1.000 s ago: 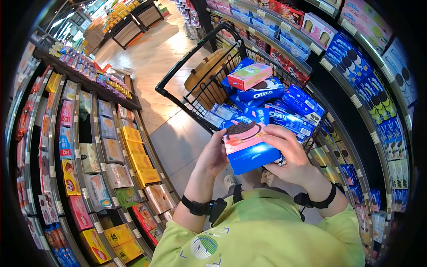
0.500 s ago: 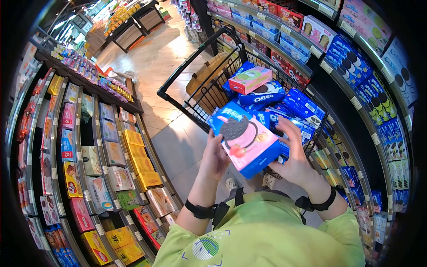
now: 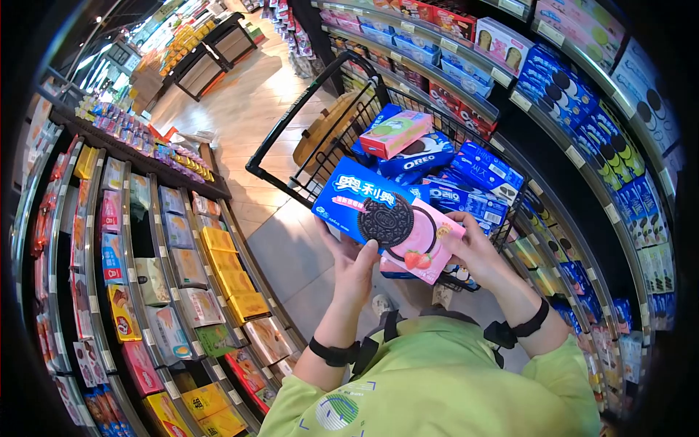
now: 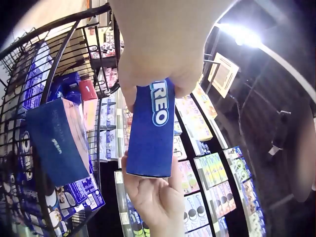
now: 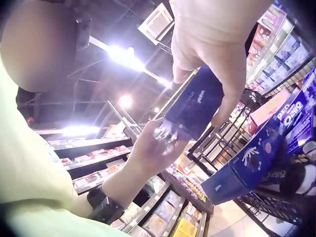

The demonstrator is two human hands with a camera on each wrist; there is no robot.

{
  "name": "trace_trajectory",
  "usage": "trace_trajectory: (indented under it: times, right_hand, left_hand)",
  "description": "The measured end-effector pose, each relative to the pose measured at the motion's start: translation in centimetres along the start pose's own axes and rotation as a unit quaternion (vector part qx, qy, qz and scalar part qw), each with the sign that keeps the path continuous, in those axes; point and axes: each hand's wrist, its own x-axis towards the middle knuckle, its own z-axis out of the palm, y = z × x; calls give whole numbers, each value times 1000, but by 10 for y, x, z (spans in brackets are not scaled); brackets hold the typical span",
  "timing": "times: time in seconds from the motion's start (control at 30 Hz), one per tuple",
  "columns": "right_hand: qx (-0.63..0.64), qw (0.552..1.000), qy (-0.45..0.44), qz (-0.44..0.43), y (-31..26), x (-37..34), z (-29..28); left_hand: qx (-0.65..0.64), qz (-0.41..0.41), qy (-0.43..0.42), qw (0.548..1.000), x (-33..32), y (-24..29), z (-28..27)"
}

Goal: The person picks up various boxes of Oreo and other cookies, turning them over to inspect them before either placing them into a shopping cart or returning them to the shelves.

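A blue and pink Oreo cookie box (image 3: 386, 218), printed with a dark cookie and a strawberry, is held in front of the body, front face up toward the head camera. My left hand (image 3: 353, 269) grips its near-left edge, thumb on the front and fingers underneath. At the right end, my right hand (image 3: 477, 255) holds the pink part. In the left wrist view, the blue side of the cookie box (image 4: 153, 133) spans between both hands. Beyond it stands a black shopping cart (image 3: 273, 135) piled with blue Oreo packages (image 3: 466, 204).
A pink and green box (image 3: 397, 135) lies on top of the cart's pile. Shelves of cookie packs (image 3: 561, 87) rise along the right. On the left, shelves hold yellow boxes (image 3: 237, 269) and other snacks. Tiled floor (image 3: 284, 247) runs between them.
The cookie box has been turned from showing its blue end to showing its full front. The right hand has shifted to its pink end, and the left thumb now lies on the front.
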Motion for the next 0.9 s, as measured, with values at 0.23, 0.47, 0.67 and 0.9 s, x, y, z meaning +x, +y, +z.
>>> trace_trajectory:
  times: [0.23,0.47,0.67,0.9]
  right_hand:
    - [76,985,147,-48,-2,-6,-40]
    - [66,967,239,-64,8,-21,-99]
    - [54,965,254,-43,19,-36,-126]
    - [60,972,227,-21,16,-47,-153]
  left_hand:
    - [249,-47,100,962,10,-26,-40]
    - [231,-445,70,862,-16,-62,-59]
    - [90,-457,80,881,-12,-85,-53]
    - [8,-426,60,903,-30,-82,-36]
